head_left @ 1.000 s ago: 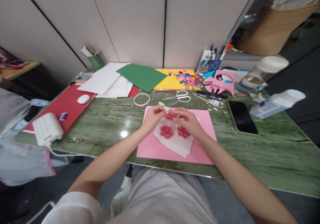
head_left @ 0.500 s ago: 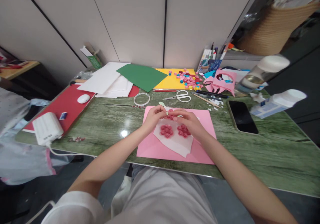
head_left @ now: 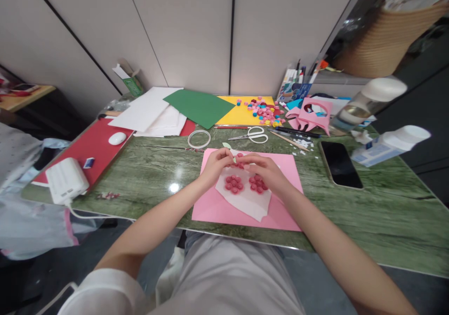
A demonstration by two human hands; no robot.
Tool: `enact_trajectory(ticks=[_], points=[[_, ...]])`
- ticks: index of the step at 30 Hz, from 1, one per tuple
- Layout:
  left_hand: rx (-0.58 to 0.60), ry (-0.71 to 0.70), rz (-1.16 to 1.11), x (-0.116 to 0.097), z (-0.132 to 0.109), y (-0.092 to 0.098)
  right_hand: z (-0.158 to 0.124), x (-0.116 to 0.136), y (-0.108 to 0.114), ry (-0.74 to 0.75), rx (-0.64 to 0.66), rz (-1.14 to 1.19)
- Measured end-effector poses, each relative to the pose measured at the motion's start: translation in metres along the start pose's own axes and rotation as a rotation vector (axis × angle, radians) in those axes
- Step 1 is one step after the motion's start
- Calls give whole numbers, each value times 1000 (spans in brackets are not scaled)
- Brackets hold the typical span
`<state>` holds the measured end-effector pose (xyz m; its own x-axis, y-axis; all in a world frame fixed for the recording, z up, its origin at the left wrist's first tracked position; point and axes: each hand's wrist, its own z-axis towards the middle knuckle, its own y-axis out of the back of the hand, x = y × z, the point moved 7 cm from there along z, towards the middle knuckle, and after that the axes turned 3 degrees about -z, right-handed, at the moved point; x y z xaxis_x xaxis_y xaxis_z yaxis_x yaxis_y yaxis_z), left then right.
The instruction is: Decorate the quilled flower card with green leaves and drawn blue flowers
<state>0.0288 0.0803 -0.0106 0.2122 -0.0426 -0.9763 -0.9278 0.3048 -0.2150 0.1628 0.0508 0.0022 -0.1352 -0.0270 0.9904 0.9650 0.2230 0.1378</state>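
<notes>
A pink paper sheet [head_left: 280, 212] lies on the green table in front of me. On it rests a white paper piece [head_left: 247, 201] bearing clusters of small red paper rolls [head_left: 234, 184]. My left hand [head_left: 214, 165] sits at the far left edge of the white piece, fingers pinched on a small pale green leaf-shaped paper [head_left: 233, 157]. My right hand [head_left: 263, 170] is beside it, fingers curled over the far rolls, fingertips close to the left hand's. What the right fingers hold is hidden.
Behind lie scissors [head_left: 253, 135], a tape ring [head_left: 199, 139], green [head_left: 199, 106] and yellow [head_left: 238, 114] sheets, coloured paper rolls [head_left: 264, 111], a pink cut-out [head_left: 310, 113]. A phone [head_left: 339, 164] and bottles [head_left: 387, 144] stand right; a white charger [head_left: 66, 180] and mouse [head_left: 117, 138] left.
Both hands stay nearly in place; the fingertips have shifted slightly, working the green paper piece over the far rolls.
</notes>
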Motion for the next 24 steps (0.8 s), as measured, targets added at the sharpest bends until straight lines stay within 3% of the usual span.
enact_trajectory(ticks=[24], points=[[-3, -17, -35, -1, -1, -1, -1, 0, -2, -28, 45, 41]])
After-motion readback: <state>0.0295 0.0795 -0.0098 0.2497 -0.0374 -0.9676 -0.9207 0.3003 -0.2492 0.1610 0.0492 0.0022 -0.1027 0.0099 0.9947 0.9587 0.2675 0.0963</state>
